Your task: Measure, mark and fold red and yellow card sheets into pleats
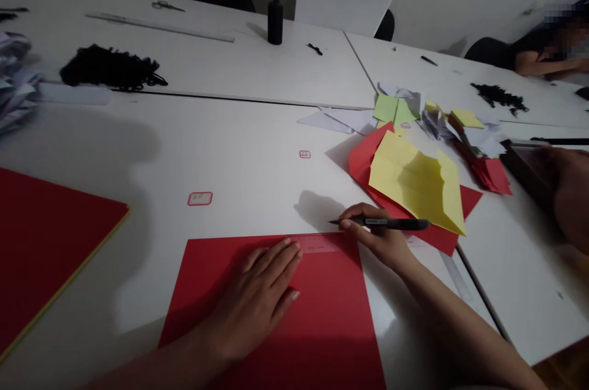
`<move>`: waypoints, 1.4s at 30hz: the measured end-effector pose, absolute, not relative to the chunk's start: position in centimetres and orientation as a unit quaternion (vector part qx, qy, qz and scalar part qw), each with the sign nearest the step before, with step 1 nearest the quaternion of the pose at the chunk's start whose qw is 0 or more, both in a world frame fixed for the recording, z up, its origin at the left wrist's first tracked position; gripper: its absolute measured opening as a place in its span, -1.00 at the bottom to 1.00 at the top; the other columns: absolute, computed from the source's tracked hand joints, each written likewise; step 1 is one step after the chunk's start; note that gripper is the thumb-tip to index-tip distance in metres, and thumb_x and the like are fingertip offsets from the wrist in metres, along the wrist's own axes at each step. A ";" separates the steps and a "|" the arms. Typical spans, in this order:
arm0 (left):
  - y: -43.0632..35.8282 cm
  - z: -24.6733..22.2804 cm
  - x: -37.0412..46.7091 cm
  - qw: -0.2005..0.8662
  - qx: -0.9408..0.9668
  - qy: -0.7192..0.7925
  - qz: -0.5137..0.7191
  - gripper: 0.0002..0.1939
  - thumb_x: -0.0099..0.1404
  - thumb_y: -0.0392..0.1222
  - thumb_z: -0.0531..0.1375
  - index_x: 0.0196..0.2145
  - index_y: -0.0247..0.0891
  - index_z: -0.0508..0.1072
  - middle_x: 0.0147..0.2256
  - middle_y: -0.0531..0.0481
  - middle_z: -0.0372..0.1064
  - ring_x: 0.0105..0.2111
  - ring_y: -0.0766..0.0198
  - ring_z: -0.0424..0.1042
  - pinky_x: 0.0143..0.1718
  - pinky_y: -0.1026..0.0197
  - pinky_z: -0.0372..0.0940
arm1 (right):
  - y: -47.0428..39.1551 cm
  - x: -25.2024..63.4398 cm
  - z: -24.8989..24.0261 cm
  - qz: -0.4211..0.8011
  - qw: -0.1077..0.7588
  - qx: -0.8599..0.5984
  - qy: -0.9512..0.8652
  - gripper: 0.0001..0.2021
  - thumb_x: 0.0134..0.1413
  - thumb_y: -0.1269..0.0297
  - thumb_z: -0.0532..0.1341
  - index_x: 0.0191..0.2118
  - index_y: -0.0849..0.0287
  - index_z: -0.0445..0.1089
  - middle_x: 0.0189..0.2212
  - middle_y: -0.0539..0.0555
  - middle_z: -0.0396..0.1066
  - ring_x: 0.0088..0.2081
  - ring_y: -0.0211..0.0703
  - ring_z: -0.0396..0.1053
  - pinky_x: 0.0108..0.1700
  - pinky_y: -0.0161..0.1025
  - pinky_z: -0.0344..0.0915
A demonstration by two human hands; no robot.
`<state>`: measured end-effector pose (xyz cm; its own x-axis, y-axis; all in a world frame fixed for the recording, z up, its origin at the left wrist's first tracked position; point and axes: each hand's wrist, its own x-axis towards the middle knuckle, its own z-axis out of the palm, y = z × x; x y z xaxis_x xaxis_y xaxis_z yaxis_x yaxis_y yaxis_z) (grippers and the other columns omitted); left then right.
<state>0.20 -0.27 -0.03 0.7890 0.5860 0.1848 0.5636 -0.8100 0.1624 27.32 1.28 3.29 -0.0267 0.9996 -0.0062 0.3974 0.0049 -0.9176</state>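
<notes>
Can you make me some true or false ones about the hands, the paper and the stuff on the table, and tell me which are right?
1. The right hand holds a black pen. True.
2. The left hand rests on a blue sheet. False: it rests on a red sheet.
3. A see-through strip lies on the red sheet. True.
4. The black bottle lies on its side. False: the black bottle stands upright.
5. Scissors lie on the table. True.
</notes>
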 end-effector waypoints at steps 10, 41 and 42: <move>0.0 -0.3 0.2 0.041 0.945 0.296 0.136 -0.50 0.42 -0.12 0.01 0.27 -0.22 0.11 0.24 0.03 0.13 0.23 0.21 0.09 0.16 0.13 0.06 | 2.7 27.0 1.6 0.413 0.365 -0.591 -0.589 -0.75 0.00 0.19 0.31 -0.52 0.18 0.28 -0.63 -0.07 0.25 -0.57 -0.34 0.10 -0.54 -0.35 0.04; 0.2 -0.3 0.3 0.034 0.945 0.294 0.141 -0.50 0.43 -0.10 0.00 0.27 -0.21 0.11 0.23 0.02 0.15 0.22 0.19 0.12 0.16 0.12 0.03 | 2.7 27.2 1.2 0.389 0.329 -0.581 -0.635 -0.69 0.06 0.21 0.24 -0.58 0.16 0.16 -0.66 -0.10 0.14 -0.57 -0.36 0.03 -0.53 -0.36 0.00; 0.2 -0.3 0.3 0.029 0.945 0.294 0.141 -0.51 0.42 -0.10 0.00 0.26 -0.22 0.13 0.23 0.02 0.15 0.22 0.19 0.12 0.16 0.13 0.02 | 2.7 27.2 1.2 0.388 0.329 -0.581 -0.635 -0.69 0.06 0.21 0.24 -0.58 0.16 0.16 -0.66 -0.10 0.13 -0.57 -0.36 0.03 -0.53 -0.36 0.00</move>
